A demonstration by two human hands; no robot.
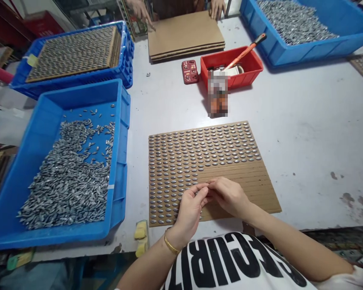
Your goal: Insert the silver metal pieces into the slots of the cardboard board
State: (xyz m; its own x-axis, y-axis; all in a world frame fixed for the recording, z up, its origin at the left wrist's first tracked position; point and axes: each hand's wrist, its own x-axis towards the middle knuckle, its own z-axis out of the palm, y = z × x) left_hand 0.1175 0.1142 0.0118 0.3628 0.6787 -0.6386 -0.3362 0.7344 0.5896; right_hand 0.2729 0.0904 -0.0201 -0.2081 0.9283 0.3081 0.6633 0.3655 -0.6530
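A slotted cardboard sheet lies on the white table in front of me, most of its rows filled with small grey oval metal pieces. My left hand and my right hand meet over the sheet's near middle, fingertips pinched together at about the last filled row. Whatever they pinch is too small to make out. A gold bangle circles my left wrist. A blue bin at my left holds a heap of loose grey metal pieces.
A second blue bin at the back left carries stacked filled sheets. A third blue bin of pieces stands at the back right. A red tray with an orange-handled tool, a red phone-like object and blank cardboard sheets lie ahead, with another person's hands on them.
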